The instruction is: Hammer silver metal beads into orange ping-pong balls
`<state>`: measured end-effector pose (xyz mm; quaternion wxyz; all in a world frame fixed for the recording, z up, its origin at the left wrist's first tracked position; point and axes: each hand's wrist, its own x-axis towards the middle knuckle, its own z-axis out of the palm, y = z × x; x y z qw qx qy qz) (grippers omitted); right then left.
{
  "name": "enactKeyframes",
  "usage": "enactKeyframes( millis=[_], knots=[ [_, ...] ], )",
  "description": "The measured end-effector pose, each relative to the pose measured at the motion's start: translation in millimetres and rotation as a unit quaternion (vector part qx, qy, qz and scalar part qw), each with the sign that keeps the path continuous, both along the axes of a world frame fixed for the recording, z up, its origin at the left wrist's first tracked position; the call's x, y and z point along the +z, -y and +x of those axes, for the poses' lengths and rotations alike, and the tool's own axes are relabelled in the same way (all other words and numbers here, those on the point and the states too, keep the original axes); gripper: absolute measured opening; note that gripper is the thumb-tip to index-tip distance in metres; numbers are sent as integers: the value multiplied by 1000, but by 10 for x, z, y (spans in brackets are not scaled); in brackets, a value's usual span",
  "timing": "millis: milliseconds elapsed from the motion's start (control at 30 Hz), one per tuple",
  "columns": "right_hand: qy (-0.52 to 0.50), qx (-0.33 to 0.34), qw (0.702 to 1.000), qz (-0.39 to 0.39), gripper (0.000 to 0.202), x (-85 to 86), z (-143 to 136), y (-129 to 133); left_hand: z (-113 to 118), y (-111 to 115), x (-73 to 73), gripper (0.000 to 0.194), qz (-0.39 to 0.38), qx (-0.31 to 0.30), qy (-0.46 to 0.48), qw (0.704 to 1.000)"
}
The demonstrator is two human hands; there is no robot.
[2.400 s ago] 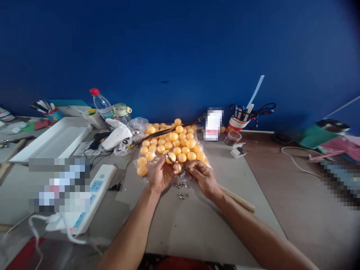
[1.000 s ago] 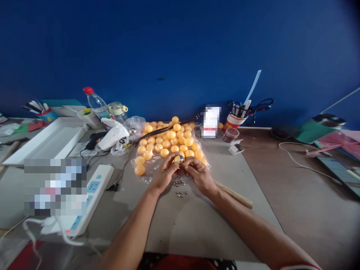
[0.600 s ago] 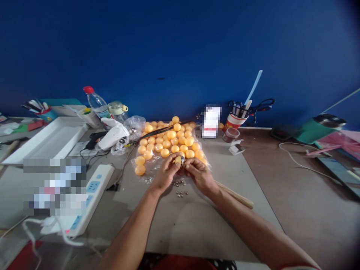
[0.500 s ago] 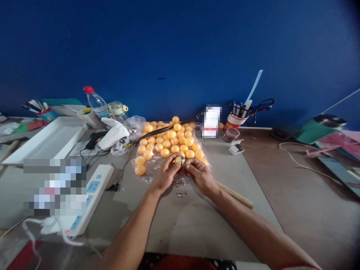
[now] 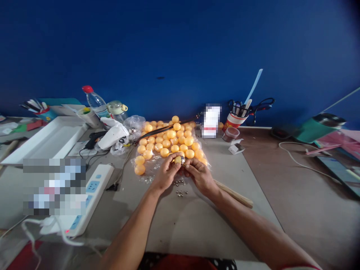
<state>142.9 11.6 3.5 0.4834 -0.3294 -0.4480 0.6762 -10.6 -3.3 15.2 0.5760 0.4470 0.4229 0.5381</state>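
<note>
Between the fingertips of my left hand [image 5: 164, 175] is a small orange ball [image 5: 178, 160] with a shiny silver patch on its right side. The thumb and fingers of my right hand [image 5: 201, 176] are pinched together against that silver side; anything held in the pinch is too small to make out. Several small silver beads [image 5: 180, 192] lie on the table just below my hands. Right beyond them, many orange balls [image 5: 166, 143] rest in and on a clear plastic sheet or bag [image 5: 154, 167].
A wooden stick [image 5: 236, 194] lies by my right forearm. To the left are a white power strip [image 5: 94, 193], a white tray [image 5: 49, 144] and a bottle [image 5: 97, 103]. A cup of scissors [image 5: 234, 120], a small box [image 5: 236, 149] and a green tumbler [image 5: 315, 129] stand on the right.
Both hands stay in almost the same place around the ball. The view has shifted very slightly; nothing else has visibly moved.
</note>
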Motion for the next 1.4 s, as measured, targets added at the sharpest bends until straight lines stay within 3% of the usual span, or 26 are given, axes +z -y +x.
enactKeyframes(
  millis=[367,633,1400],
  knots=[
    [-4,6,1000,-21,34,7,8,16,3,6,27,38,14,27,-40,999],
    [-23,16,999,-31,34,37,1,20,-13,-17,-46,42,59,6,-130,990],
    [0,-5,1000,-24,32,-4,-6,34,10,4,-45,39,81,28,-145,986]
  ],
)
